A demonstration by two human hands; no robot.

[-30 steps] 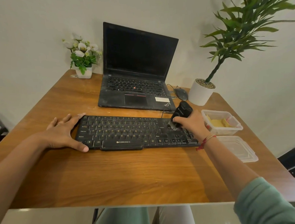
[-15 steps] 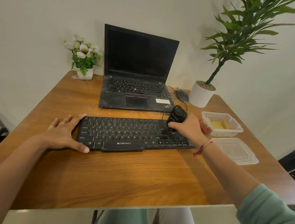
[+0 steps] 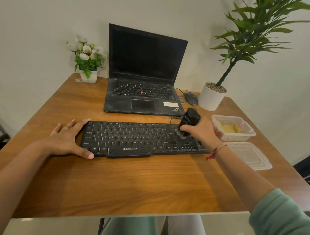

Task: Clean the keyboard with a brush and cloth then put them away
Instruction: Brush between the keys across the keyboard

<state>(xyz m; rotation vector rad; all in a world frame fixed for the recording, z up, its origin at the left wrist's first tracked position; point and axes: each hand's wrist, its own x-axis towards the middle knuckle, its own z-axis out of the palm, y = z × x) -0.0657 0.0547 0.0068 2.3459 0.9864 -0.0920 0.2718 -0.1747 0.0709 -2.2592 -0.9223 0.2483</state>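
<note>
Brush, black, short-handled [image 3: 188, 122], gripped in right hand [image 3: 200, 133]: shifted slightly over right keys of black keyboard [image 3: 133, 136]; left hand [image 3: 66, 139], flat, still braces it. Brushing continues.

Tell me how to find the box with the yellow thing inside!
Look at the wooden table's right edge, just in front of the white plant pot. The clear plastic box sits there. Unlike the flat lid beside it, it holds something yellow.
</note>
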